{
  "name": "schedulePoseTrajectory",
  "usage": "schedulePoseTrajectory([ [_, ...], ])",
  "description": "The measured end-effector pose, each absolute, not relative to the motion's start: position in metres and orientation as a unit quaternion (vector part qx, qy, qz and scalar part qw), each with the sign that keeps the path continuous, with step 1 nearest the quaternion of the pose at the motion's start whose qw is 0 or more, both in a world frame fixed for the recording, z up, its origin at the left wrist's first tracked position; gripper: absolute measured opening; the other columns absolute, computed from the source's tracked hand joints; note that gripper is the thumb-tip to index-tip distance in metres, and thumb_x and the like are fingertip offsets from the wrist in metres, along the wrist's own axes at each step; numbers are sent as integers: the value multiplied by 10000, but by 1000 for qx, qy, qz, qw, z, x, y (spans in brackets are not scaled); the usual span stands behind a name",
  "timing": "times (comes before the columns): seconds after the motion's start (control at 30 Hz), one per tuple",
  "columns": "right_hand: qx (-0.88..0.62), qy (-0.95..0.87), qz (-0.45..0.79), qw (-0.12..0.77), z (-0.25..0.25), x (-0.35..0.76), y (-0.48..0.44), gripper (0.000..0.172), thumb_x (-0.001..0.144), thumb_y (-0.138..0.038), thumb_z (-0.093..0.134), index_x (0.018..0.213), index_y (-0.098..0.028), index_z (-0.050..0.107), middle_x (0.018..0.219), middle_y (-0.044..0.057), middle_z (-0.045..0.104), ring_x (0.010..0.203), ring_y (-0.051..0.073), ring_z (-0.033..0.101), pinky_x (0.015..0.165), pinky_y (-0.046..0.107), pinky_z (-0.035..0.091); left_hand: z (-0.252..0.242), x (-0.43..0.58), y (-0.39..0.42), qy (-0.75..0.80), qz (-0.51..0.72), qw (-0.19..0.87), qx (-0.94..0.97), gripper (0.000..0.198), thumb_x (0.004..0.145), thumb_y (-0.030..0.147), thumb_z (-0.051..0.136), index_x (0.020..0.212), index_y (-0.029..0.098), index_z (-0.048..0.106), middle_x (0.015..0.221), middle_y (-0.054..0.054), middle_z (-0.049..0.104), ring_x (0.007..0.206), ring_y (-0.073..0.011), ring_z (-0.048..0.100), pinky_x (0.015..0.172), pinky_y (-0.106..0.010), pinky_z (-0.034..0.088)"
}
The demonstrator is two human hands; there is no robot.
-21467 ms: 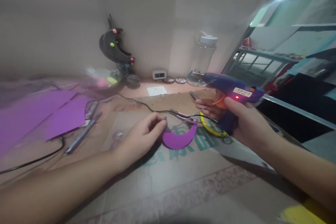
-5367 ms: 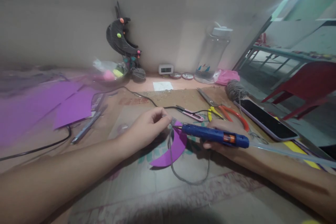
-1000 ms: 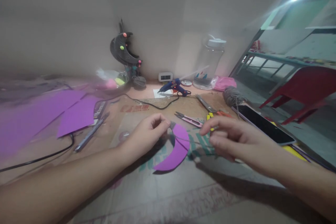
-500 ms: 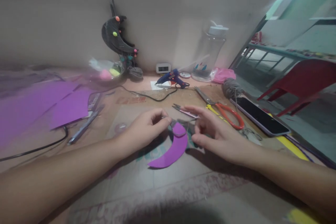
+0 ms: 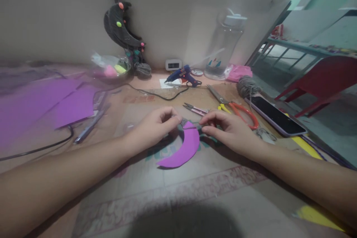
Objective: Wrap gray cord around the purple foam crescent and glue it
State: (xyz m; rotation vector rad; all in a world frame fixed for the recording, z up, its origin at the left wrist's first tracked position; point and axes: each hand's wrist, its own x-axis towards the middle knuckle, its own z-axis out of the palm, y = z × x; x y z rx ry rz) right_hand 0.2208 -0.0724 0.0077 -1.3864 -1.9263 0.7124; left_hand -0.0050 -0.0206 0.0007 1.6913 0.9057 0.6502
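Observation:
A purple crescent cutout point(image 5: 190, 145) has its upper tip in the pinch of my left hand point(image 5: 158, 125), thumb on top. Grey yarn point(image 5: 184, 122) wraps that tip, and a strand crosses the crescent just below it, running toward the right. On that side my right hand point(image 5: 231, 129) pinches the strand between thumb and fingers, close to the crescent's outer edge but apart from it. The crescent's lower tip points left, above the table. A grey yarn ball point(image 5: 248, 86) sits at the back right.
Beyond my hands lie pink-handled snips point(image 5: 193, 109), orange-handled scissors point(image 5: 242, 113) and a blue glue gun point(image 5: 182, 75) with a trailing cord. A phone point(image 5: 276, 115) rests at right. Purple sheets point(image 5: 74, 106) and a pen point(image 5: 90, 128) are at left. A bottle point(image 5: 223, 52) stands behind.
My right hand's fingers have come together from a spread pose. The yarn strand across the crescent has tightened from a loose curve and lies higher. The view has tilted slightly downward.

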Motion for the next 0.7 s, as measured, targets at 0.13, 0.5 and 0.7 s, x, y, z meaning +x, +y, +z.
schedulePoseTrajectory([
  [0.13, -513, -747, 248, 343, 7, 221, -72, 118, 864, -282, 618, 814, -184, 660, 773, 13, 622, 702, 134, 566, 660, 272, 428, 1, -4, -20, 376, 264, 532, 711, 248, 893, 387, 504, 735, 197, 485, 601, 32, 549, 467, -82, 447, 455, -208, 320],
  [0.5, -472, -789, 148, 364, 18, 212, -84, 111, 881, -230, 598, 795, -185, 652, 732, 5, 643, 645, 118, 553, 620, 244, 410, 2, -6, -25, 347, 232, 450, 789, 228, 888, 369, 508, 767, 187, 571, 659, -13, 627, 598, -133, 554, 537, -235, 403],
  [0.7, -534, -748, 167, 357, 13, 216, -81, 123, 874, -278, 590, 819, -195, 664, 747, 11, 666, 658, 136, 571, 601, 251, 417, 3, -5, -26, 344, 230, 457, 787, 198, 881, 336, 524, 760, 186, 571, 640, -1, 614, 569, -115, 539, 517, -214, 400],
])
